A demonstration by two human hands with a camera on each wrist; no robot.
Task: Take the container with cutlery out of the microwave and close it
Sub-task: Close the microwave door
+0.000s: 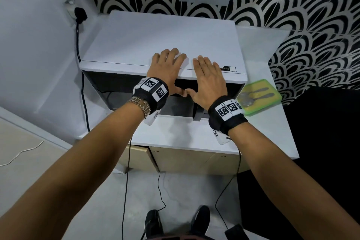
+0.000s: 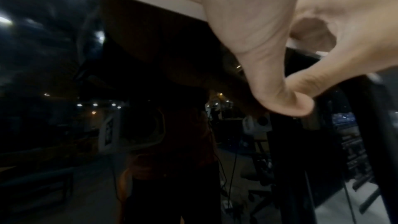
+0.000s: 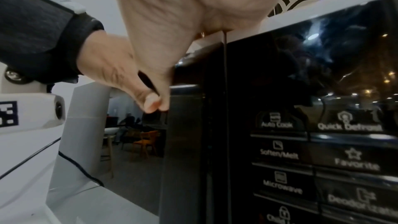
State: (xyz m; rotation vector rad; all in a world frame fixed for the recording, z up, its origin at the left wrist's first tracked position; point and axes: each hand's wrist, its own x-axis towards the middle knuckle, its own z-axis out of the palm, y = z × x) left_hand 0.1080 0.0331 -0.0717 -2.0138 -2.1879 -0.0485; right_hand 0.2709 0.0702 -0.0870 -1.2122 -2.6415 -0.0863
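Note:
The white microwave (image 1: 155,37) stands on a white counter, and its dark glass door (image 1: 109,87) lies flush against the front. Both my hands lie flat on its top near the front edge. The left hand (image 1: 167,68) and right hand (image 1: 208,78) sit side by side with fingers straight. Their thumbs hang over the front edge and touch each other, as the left thumb (image 2: 280,101) shows in the left wrist view. A green container (image 1: 261,95) with spoons inside, under a translucent lid, sits on the counter just right of the microwave. Neither hand touches it.
The microwave's button panel (image 3: 323,159) is under my right hand (image 3: 172,23). A black plug and cable (image 1: 79,25) run down the left wall. Patterned tiles back the counter (image 1: 175,134). Thin cables hang from my wrists to the floor by my shoes.

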